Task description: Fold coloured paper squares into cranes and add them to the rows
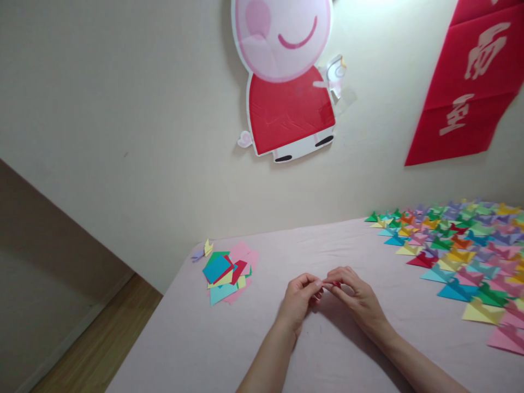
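Note:
Near the middle of the cloth-covered table, my left hand (302, 296) and my right hand (352, 292) meet at the fingertips. Between them they pinch a small piece of red paper (336, 284), mostly hidden by the fingers, so its folded shape cannot be made out. Both hands are closed on it, just above the pale pink cloth (327, 355). To the left of my left hand lies a loose pile of coloured paper sheets (223, 277) in blue, red, green, yellow and pink.
Rows of folded paper birds (458, 256) in many colours cover the table's right side. Two small folded pieces, one yellow (208, 247) and one purple (198, 255), sit at the far left corner. The wall behind carries a cartoon pig cutout (290, 109) and a red banner (462, 93).

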### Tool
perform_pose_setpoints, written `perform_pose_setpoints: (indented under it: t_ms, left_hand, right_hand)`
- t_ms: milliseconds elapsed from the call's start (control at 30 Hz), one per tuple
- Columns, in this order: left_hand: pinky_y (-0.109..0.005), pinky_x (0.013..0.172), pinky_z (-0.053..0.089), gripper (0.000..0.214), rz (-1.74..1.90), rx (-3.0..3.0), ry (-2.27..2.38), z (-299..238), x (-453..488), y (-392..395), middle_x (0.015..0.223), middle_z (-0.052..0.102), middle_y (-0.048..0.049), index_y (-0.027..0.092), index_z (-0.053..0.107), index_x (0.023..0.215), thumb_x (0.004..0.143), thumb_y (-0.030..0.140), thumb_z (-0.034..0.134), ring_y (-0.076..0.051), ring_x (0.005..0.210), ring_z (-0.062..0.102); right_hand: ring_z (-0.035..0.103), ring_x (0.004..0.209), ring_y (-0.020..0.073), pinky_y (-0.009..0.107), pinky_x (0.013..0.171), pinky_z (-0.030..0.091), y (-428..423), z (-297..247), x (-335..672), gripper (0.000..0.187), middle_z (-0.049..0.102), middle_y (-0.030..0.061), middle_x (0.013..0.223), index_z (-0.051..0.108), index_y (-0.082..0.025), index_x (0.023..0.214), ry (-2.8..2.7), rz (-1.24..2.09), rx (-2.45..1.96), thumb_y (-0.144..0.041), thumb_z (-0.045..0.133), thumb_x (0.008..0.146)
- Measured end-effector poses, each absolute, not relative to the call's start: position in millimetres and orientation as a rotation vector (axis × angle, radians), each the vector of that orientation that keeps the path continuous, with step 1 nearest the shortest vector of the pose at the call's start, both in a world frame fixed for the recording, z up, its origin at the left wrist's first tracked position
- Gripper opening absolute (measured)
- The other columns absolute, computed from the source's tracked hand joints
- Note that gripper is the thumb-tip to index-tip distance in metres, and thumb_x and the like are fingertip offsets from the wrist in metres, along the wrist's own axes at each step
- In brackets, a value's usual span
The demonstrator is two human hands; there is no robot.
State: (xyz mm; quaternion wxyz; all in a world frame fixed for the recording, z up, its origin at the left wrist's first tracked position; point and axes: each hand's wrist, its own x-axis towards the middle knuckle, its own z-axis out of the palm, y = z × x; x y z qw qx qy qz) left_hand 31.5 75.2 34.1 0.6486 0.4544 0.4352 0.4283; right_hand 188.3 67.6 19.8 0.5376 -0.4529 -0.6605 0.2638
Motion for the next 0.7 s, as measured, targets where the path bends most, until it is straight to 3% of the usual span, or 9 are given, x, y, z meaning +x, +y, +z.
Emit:
perform_pose_setpoints:
  t_ms: [200,333,700]
  left_hand:
    - [-0.028,0.073,0.039,0.007,1.143,1.472,1.099,39.7,30.4,73.1,0.082,0.064,-0.0013,0.019,0.066,0.080,0.078,0.025,0.065,-0.017,0.077,0.054]
    - [-0.028,0.073,0.041,0.008,1.186,1.742,1.167,42.3,31.2,70.6,0.080,0.064,-0.0009,0.019,0.065,0.078,0.081,0.015,0.058,-0.017,0.078,0.056]
    - [-0.028,0.073,0.040,0.008,1.210,1.593,1.182,31.3,36.6,70.2,0.076,0.065,-0.0008,0.019,0.065,0.074,0.080,0.022,0.062,-0.017,0.076,0.056]
  right_hand:
    - [0.059,0.077,0.0224,0.033,0.073,0.046,71.4,17.5,189.0,0.031,0.066,0.0036,0.076,0.068,-0.024,0.068,-1.451,0.743,-1.128,-0.052,0.067,0.082]
    - [0.059,0.076,0.0220,0.032,0.071,0.046,72.6,15.8,189.3,0.031,0.065,0.0038,0.077,0.067,-0.023,0.068,-1.433,0.785,-1.128,-0.052,0.067,0.080]
    - [0.058,0.076,0.0210,0.030,0.071,0.045,72.1,16.0,187.8,0.030,0.063,0.0032,0.077,0.066,-0.021,0.069,-1.358,0.960,-1.086,-0.049,0.069,0.077]
